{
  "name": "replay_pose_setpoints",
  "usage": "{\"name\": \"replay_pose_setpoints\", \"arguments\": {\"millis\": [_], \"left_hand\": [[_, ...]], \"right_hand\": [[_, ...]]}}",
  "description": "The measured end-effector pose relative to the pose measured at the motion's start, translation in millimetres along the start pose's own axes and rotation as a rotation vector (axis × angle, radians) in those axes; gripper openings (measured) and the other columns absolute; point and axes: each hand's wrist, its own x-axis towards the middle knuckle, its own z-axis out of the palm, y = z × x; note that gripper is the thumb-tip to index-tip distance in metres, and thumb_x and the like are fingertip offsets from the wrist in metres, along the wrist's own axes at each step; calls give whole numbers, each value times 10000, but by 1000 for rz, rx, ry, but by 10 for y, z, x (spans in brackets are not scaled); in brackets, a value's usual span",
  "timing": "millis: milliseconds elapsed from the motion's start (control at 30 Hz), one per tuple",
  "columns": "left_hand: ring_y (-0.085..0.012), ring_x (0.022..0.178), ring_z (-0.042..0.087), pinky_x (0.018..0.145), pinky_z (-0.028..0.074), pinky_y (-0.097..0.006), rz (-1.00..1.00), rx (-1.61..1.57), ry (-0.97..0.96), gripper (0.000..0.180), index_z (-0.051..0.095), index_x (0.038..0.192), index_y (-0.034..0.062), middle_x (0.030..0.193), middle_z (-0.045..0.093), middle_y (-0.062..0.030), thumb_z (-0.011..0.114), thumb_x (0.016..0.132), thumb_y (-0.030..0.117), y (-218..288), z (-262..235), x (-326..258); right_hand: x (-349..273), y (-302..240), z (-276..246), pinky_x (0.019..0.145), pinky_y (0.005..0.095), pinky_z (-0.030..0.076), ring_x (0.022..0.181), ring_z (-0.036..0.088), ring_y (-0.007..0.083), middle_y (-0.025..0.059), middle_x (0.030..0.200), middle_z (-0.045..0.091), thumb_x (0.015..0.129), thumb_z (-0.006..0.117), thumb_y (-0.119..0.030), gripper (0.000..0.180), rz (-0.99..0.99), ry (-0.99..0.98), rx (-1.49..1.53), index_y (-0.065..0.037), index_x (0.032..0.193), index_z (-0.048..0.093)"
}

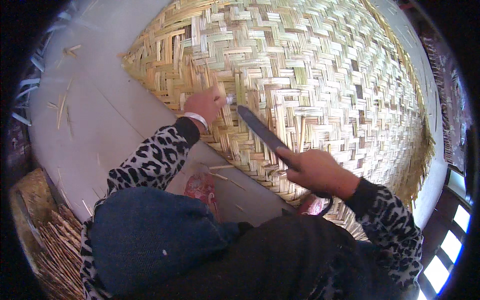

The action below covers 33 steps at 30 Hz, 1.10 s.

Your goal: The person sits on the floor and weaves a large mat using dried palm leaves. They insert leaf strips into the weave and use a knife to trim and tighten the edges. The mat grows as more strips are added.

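Looking down over our own dark lap, we find much of the scene cut off: the fisheye rim swallows the far edges of the big woven bamboo mat (310, 75), and our knees hide the mat's nearest border. We take the mat as our landmark; it lies flat on a pale grey floor (85, 125) and fills the upper and right part of the view. At the mat's near-left edge our left hand (204, 104) is closed in a pinch on a strip of the weave, with something small and whitish at the fingertips that we cannot make out. Our right hand (316, 170) is clenched around the handle of a long dark blade (260, 129), which lies slantwise over the mat's near part, its tip pointing toward the left hand and stopping just short of it. The handle itself is buried in the fist. Loose bamboo slivers (62, 107) lie scattered on the floor left of the mat. Below the mat's near edge, between our knees, a red patterned thing (200, 189) shows only partly. Well left of the mat, at the lower corner, a woven basket (30, 200) holds a stack of woven pieces, half cropped by the rim.
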Motion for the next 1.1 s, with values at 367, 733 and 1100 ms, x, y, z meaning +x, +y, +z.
{"name": "replay_pose_setpoints", "arguments": {"millis": [367, 733, 1100], "left_hand": [[-167, 661, 701, 562, 569, -286, -346, -1071, -476, 279, 635, 1099, -4, 801, 681, -56, 668, 936, 220, 303, 22, -81], [-161, 552, 671, 467, 548, -295, -358, -965, -179, 247, 622, 835, 6, 664, 649, -74, 711, 916, 221, 233, 195, -313], [-150, 631, 676, 538, 541, -282, -420, -1290, -293, 224, 646, 977, 47, 734, 664, -56, 685, 938, 265, 167, 111, -206]], "right_hand": [[-86, -17, -307, 463, 214, 312, 523, 364, 23, -76, 690, 454, 968, 611, -183, 602, -57, -51, 1119, -175, 1535, 410], [455, 99, 262, 534, 251, 408, 588, 482, 63, -20, 727, 552, 937, 620, -194, 562, -40, 101, 736, -99, 1476, 493], [729, 5, 344, 769, 427, 544, 821, 698, 346, 229, 928, 704, 888, 631, -319, 609, -136, 281, 454, -43, 1419, 519]]}}
